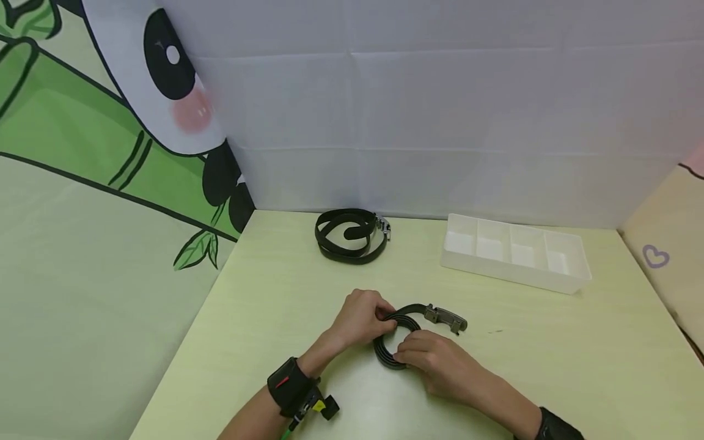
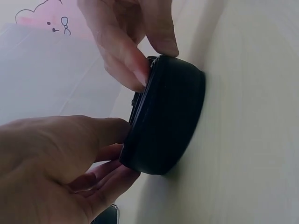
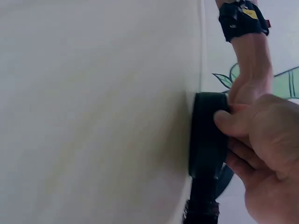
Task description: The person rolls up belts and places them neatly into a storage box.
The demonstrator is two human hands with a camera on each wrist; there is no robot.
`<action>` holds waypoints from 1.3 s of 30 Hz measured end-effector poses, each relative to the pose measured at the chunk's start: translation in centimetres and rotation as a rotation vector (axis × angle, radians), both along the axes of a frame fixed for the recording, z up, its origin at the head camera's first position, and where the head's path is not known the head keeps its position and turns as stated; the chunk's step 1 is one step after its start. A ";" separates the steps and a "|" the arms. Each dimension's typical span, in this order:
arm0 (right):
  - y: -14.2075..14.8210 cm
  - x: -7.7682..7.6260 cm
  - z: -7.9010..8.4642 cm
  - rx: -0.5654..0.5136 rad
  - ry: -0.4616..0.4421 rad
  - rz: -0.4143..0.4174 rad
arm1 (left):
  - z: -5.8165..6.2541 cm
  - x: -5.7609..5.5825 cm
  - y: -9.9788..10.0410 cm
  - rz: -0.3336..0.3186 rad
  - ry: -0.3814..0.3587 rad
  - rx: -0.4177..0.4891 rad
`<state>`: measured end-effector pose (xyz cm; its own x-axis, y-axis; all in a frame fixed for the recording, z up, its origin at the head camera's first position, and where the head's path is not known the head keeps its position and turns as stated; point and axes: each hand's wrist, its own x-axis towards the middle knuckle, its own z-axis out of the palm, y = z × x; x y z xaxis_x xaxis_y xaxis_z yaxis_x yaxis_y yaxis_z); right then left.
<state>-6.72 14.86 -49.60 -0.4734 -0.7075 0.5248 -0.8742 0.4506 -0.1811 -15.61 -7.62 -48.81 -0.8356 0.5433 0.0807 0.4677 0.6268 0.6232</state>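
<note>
A dark belt (image 1: 389, 359) stands on its edge, wound in a round coil, on the pale table. Its buckle end (image 1: 448, 318) with a metal buckle sticks out to the right of the coil. The left hand (image 1: 360, 318) pinches the coil's upper left side between thumb and fingers. On the lower right side, the right hand (image 1: 440, 360) pinches the coiled strap. In the left wrist view the belt's broad outer face (image 2: 173, 116) shows between both hands. The right wrist view shows the thumb pressed on the strap (image 3: 208, 135).
A second black belt (image 1: 352, 259), loosely looped with a shiny buckle, lies at the back of the table (image 1: 264, 269). To the back right stands a white tray (image 1: 506, 276) with several compartments. A white cloth backdrop (image 1: 440, 110) rises behind the table.
</note>
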 end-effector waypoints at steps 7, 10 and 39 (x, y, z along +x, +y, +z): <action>3.6 -3.2 0.5 -0.040 -0.038 -0.258 | -0.9 -0.3 0.7 0.009 0.014 -0.009; 4.3 -4.9 0.5 0.005 -0.170 -0.350 | -1.0 -0.4 0.8 0.010 0.025 -0.021; 1.7 -3.9 0.1 -0.138 -0.654 -0.578 | -2.5 -0.6 1.2 -0.036 0.260 -0.132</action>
